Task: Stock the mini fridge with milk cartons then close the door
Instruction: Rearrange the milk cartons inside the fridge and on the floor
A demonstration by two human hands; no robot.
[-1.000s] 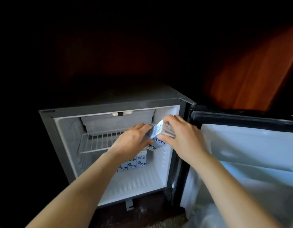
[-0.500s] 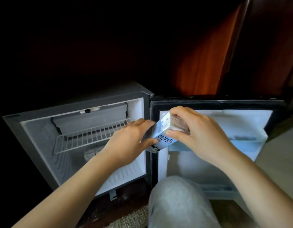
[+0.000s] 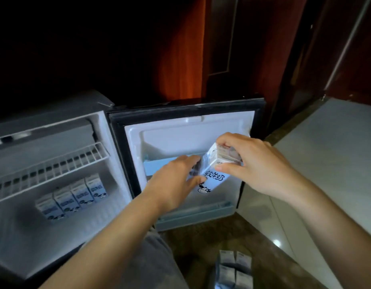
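A white and blue milk carton (image 3: 214,178) with a cow picture is tilted in front of the open fridge door (image 3: 186,130). My right hand (image 3: 255,163) grips its top end. My left hand (image 3: 176,184) holds its left side with thumb and fingers. The mini fridge (image 3: 55,155) stands open at the left. Several milk cartons (image 3: 72,197) stand in a row on its floor, under a white wire shelf (image 3: 51,165). A pale blue door shelf (image 3: 159,165) lies just behind the held carton.
More milk cartons (image 3: 232,268) lie on the dark floor at the bottom right. A pale tiled floor (image 3: 326,163) spreads to the right. Dark wooden panels (image 3: 243,49) rise behind the door. My grey-clad knee (image 3: 155,263) is below the arms.
Both hands have carried the carton from the fridge interior's right side over to the front of the open door. The view has swung right.
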